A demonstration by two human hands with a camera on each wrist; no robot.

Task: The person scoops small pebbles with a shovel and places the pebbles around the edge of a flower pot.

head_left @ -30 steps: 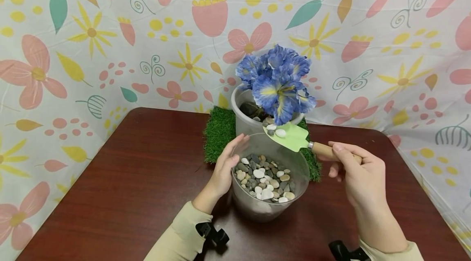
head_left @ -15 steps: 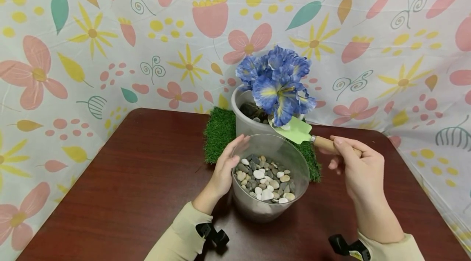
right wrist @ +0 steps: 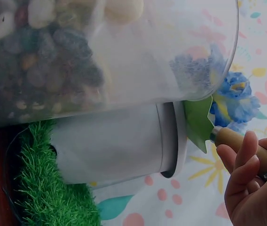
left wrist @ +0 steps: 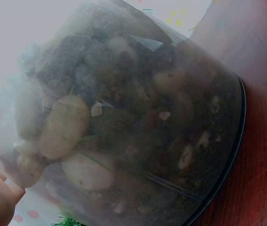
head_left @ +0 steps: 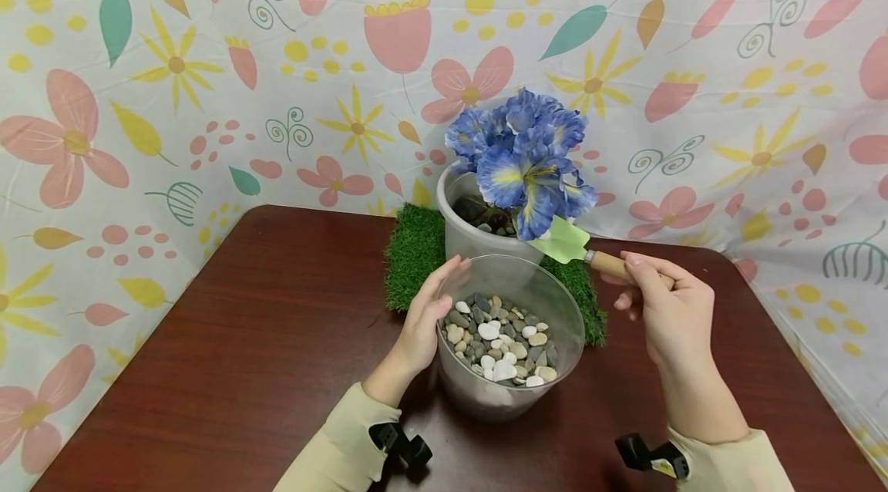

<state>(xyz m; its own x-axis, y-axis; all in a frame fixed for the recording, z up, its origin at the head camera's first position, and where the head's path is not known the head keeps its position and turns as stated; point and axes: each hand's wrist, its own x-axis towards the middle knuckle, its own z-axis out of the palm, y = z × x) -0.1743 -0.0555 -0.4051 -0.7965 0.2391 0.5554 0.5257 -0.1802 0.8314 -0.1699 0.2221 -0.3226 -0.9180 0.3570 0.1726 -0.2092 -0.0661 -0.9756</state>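
My right hand (head_left: 676, 315) grips the wooden handle of a small trowel (head_left: 565, 241). The trowel's light green blade tilts over the front rim of a white flowerpot (head_left: 458, 234), its tip hidden behind blue artificial flowers (head_left: 516, 156). Dark stones lie inside the pot. In front of it stands a clear plastic bucket (head_left: 486, 402) holding white, tan and grey pebbles (head_left: 502, 342). My left hand (head_left: 418, 318) rests against the bucket's left side, fingers extended up to the rim. In the left wrist view, pebbles and darker fill show through the cloudy wall.
A piece of artificial turf (head_left: 412, 261) lies under the flowerpot on the dark reddish table (head_left: 277, 338). A floral-patterned cloth (head_left: 277, 75) hangs close behind the table and along its sides.
The trowel has moved from above the bucket's far rim to the flowerpot, and its blade has tipped. White and grey pebbles seen on the blade earlier no longer show there. The left hand stays put.
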